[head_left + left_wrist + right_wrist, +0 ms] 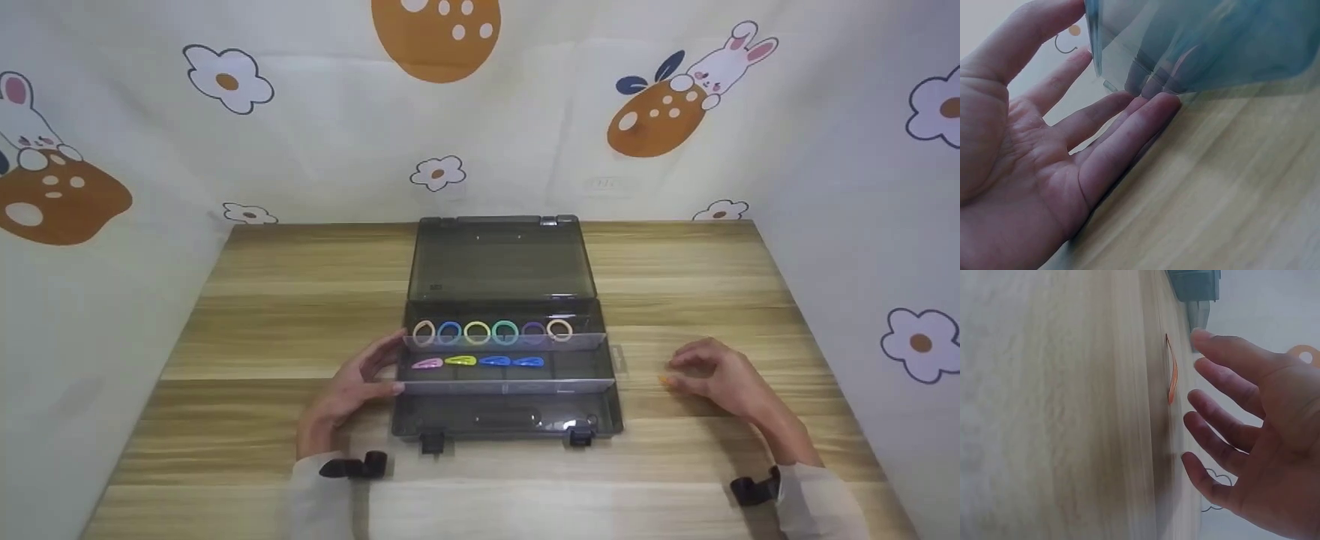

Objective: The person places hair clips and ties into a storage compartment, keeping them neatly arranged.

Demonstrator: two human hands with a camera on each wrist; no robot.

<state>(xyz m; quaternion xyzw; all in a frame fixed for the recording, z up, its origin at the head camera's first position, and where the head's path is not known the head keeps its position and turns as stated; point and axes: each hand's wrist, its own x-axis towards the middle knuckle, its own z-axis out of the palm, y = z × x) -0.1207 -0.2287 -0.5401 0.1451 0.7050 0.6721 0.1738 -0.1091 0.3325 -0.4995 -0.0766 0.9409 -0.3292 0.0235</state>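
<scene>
A dark see-through plastic case [504,409] stands with its lid raised at the back. My left hand [351,386] touches the case's left wall, thumb and fingers extended; in the left wrist view the fingertips [1165,104] meet the wall near its bottom edge. To the right of the case my right hand [712,379] hovers with loosely bent fingers apart and nothing between them. Close by its fingertips, an orange snap hair clip [1174,377] lies on the table. Inside the case are a pink clip [427,364], a yellow-green clip [460,361] and two blue clips [495,361].
Several coloured hair ties [477,333] stand in a row in the case's rear compartment. Clear dividers [517,387] split the case lengthwise. Two latches [433,442] stick out in front, over the wooden table [262,315]. Patterned cloth [315,150] surrounds the back and sides.
</scene>
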